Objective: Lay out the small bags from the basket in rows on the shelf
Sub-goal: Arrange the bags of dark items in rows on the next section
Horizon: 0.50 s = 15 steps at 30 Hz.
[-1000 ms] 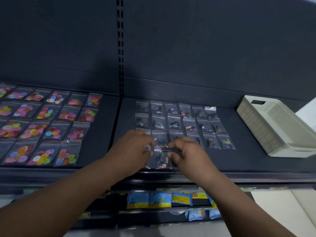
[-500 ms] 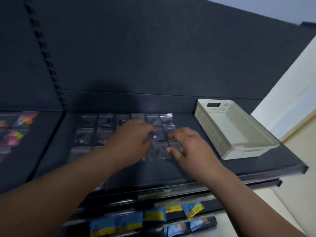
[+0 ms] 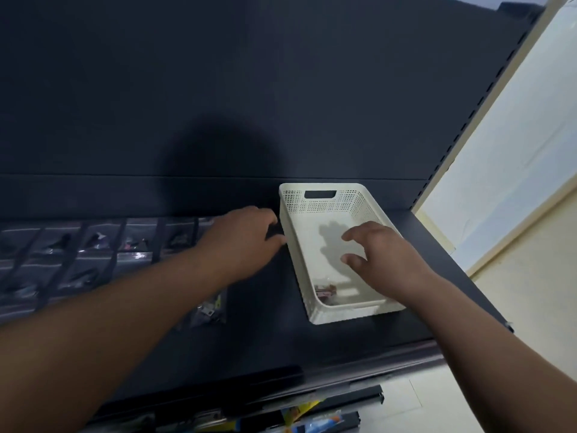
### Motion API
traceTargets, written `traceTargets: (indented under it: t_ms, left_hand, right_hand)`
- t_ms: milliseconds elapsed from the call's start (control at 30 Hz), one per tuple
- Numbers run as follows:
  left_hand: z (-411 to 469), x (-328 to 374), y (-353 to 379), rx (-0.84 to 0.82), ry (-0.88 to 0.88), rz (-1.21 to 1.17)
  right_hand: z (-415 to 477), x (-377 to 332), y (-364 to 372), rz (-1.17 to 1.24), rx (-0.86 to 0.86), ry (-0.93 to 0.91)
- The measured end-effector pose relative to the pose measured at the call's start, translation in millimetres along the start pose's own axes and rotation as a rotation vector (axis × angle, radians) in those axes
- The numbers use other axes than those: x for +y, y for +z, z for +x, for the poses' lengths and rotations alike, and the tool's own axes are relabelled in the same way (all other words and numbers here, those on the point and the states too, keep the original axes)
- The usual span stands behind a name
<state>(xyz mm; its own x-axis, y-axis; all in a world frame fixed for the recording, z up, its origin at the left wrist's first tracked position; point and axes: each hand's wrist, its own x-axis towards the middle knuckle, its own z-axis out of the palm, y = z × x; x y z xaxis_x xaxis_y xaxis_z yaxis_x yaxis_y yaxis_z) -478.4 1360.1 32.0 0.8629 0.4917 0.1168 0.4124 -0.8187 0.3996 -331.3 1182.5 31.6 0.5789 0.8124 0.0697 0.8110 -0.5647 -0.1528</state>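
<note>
Head view: right hand [image 3: 384, 260], fingers spread empty, over the perforated cream basket [image 3: 343, 314]; left hand [image 3: 240, 242] at its left wall, grip unclear. Clear small bags [image 3: 134, 242] lie in rows left on the dark shelf [image 3: 265, 339].

A second after pinching a bag at the front of the rows, both of the person's grips have left the small bags [image 3: 93, 245]. The right grip [image 3: 384, 260] now hangs over the floor of the basket [image 3: 321, 186], its fingers loosely spread and empty, and the left grip [image 3: 243, 242] has moved to the basket's left wall. The camera has swung right, putting the basket mid-frame.
</note>
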Motion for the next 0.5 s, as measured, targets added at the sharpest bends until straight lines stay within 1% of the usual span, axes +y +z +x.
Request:
traceTargets:
  t_ms: [67,100,133,200,267,367,500]
  left_hand:
    - [14.9,10.0,5.3,-0.049,-0.103,-0.028]
    - [21.6,14.8,8.1,-0.092,-0.164,-0.085]
    - [27.3,19.2,11.3,-0.143,-0.232,-0.199]
    - [35.2,27.7,17.8,-0.259,-0.376,-0.498]
    - [40.8,32.8,21.8,-0.348,-0.469,-0.675]
    - [46.8,33.8,24.9,-0.382,-0.503,-0.778]
    - [44.6,37.1,23.6,-0.356,-0.485,-0.856]
  right_hand:
    - [5.8,12.2,2.7,0.024,-0.018,0.022]
    - [7.9,16.4,4.6,0.042,-0.030,0.029]
    - [9.4,19.3,6.7,0.062,-0.048,0.032]
    - [11.6,23.3,11.0,0.113,-0.097,0.033]
    - [13.1,27.0,13.4,0.164,-0.141,0.033]
    - [14.8,32.4,13.5,0.256,-0.204,0.040]
    - [14.7,32.5,13.2,0.415,-0.346,0.036]
